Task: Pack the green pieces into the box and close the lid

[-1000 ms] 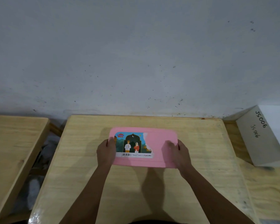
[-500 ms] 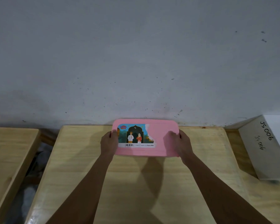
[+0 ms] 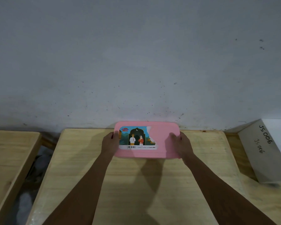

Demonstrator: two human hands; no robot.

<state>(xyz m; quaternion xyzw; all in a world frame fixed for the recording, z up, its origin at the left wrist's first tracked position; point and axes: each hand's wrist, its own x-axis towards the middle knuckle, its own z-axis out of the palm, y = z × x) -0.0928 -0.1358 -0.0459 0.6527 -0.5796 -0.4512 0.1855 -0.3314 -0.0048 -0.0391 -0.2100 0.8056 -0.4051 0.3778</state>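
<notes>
A pink box [image 3: 162, 148] with its pink lid on stands at the far edge of the wooden table [image 3: 133, 184], close to the wall. A partly torn picture sticker covers the left part of the lid. My left hand [image 3: 109, 142] grips the box's left end. At the right end my right hand [image 3: 182, 143] grips it, thumb on top of the lid. No green pieces are visible; the inside of the box is hidden.
A white cardboard box [image 3: 266, 151] marked JS006 sits at the table's right edge. A second wooden table [image 3: 8, 159] stands to the left across a gap. A grey wall [image 3: 136, 62] rises right behind the table.
Both hands have carried the pink box from the middle of the table away from me to the far edge by the wall. The grip is unchanged.
</notes>
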